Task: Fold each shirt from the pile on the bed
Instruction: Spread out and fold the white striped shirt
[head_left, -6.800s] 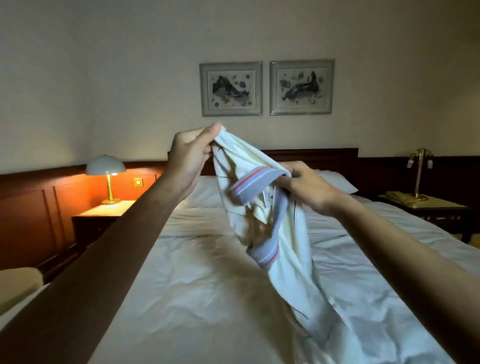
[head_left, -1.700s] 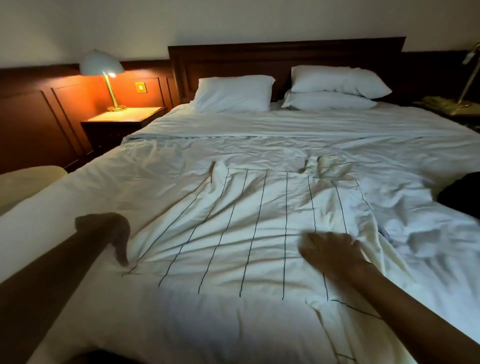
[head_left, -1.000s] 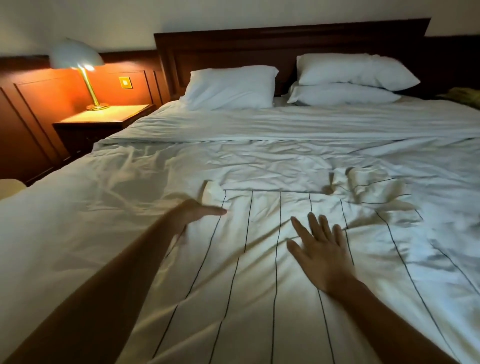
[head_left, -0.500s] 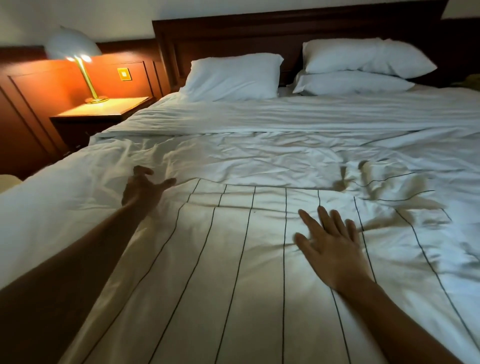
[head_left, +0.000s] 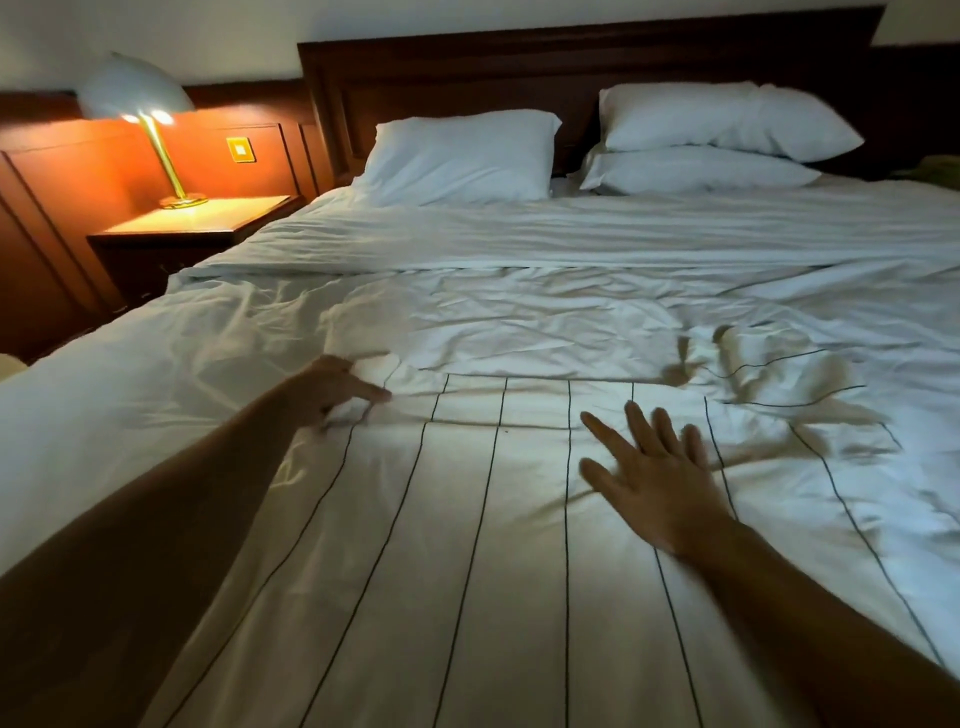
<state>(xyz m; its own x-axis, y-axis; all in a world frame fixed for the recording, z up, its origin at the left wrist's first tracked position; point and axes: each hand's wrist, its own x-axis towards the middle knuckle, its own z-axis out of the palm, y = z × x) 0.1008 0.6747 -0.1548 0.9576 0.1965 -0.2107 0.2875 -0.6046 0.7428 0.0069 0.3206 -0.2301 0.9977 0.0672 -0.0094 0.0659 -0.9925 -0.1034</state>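
A cream shirt with thin dark vertical stripes lies spread flat on the white bed, its far edge toward the pillows. My right hand presses flat on the shirt right of its middle, fingers spread and straight. My left hand is at the shirt's far left corner, fingers on the cloth where a small bunched flap sits; motion blur hides the fingertips. The shirt's far right part is crumpled and folded over.
Three white pillows lean on the dark wooden headboard. A lit lamp stands on a nightstand left of the bed. The duvet beyond the shirt is wrinkled.
My left hand has moved right and back onto the shirt's far left corner from the bare duvet. My right hand stays flat on the shirt, shifted slightly. The shirt was earlier held up in the air.
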